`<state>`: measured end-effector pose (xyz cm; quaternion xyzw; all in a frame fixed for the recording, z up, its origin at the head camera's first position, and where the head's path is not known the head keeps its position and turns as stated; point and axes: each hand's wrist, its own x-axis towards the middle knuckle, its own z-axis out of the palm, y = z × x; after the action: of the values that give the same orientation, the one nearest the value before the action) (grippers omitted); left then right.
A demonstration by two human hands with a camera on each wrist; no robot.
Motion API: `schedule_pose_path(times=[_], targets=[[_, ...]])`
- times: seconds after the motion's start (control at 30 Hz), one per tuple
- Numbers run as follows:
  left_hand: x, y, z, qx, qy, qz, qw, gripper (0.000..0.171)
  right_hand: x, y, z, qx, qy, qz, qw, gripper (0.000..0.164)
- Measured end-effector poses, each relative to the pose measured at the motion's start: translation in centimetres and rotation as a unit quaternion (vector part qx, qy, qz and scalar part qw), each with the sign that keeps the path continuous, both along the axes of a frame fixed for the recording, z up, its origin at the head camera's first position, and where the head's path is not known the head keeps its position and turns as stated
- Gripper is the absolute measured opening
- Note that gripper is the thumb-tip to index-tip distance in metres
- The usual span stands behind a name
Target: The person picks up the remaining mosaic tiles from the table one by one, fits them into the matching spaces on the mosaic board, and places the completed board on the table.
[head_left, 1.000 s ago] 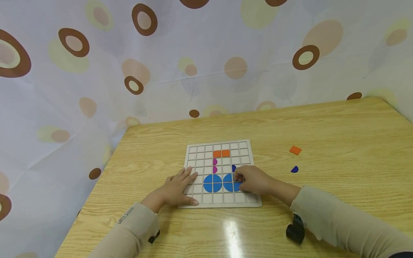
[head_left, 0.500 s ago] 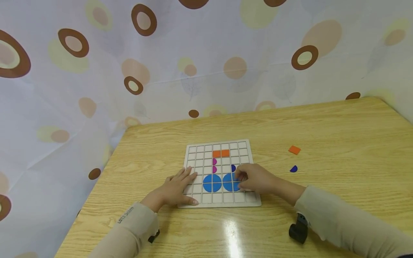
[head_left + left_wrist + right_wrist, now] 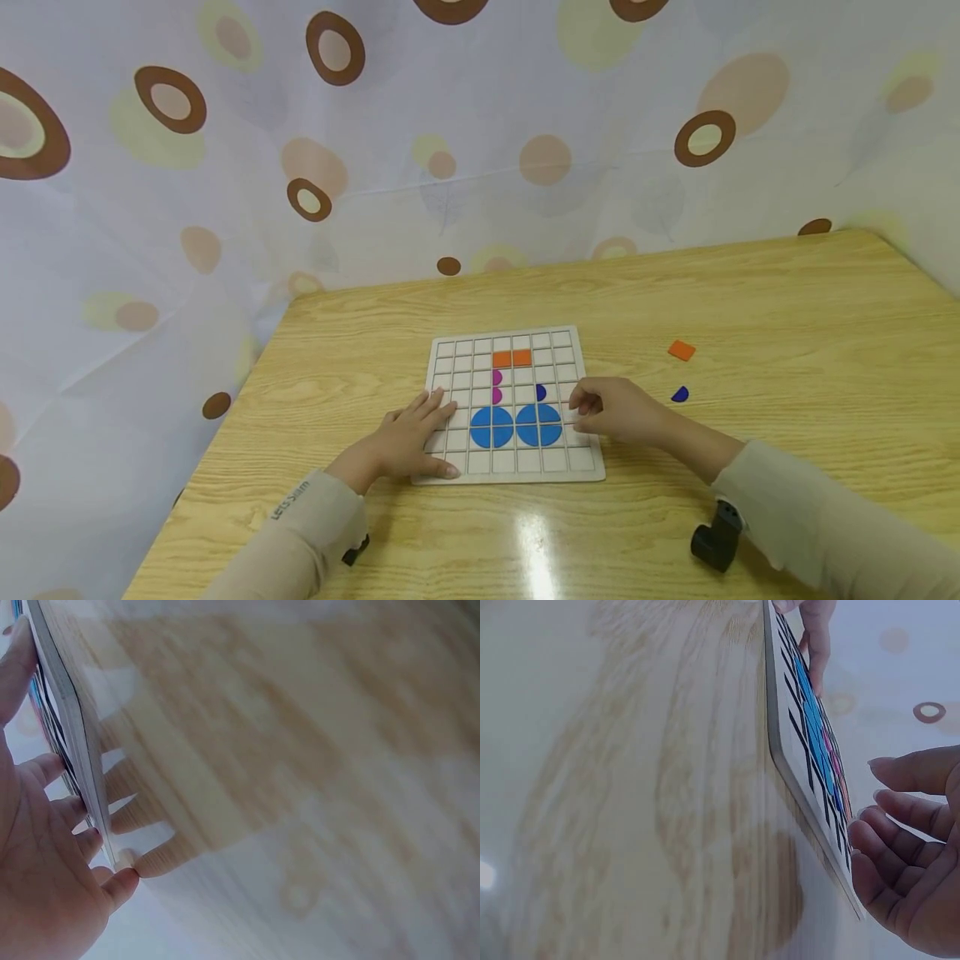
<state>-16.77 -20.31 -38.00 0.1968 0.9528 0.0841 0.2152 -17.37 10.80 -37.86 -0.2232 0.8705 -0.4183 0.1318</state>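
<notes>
A white grid board (image 3: 480, 462) lies flat on the table. Spread fingers of my left hand (image 3: 408, 437) rest on its left edge; the left wrist view shows that hand (image 3: 45, 847) along the board's side. Two blue circles (image 3: 491, 427) (image 3: 538, 425), each made up of quarter pieces, sit in the lower rows. Above them are two magenta pieces (image 3: 497, 387), a dark blue piece (image 3: 541, 392) and two orange squares (image 3: 512, 358). My right hand (image 3: 618, 410) hovers at the board's right edge. Its fingers are loosely bent, with nothing seen between them in the right wrist view.
On the wooden table (image 3: 787, 333), right of the board, lie a loose orange square (image 3: 682, 350) and a loose dark blue piece (image 3: 680, 394). A patterned cloth (image 3: 495, 125) hangs behind the table and at its left side.
My right hand has drawn back rightward from the right blue circle, which now shows whole along with the dark blue piece above it. The left hand has stayed in place.
</notes>
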Motion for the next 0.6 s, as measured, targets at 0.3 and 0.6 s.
schedule_pose_path(times=[0.3,0.6], targets=[[0.1,0.0,0.0,0.003,0.0,0.0,1.0,0.089,0.3,1.5,-0.1,0.01,-0.014,-0.021,1.0,0.016],[0.0,-0.1,-0.1,0.004,0.002,-0.003,1.0,0.088,0.3,3.6,-0.1,0.022,-0.01,-0.03,0.999,0.019]])
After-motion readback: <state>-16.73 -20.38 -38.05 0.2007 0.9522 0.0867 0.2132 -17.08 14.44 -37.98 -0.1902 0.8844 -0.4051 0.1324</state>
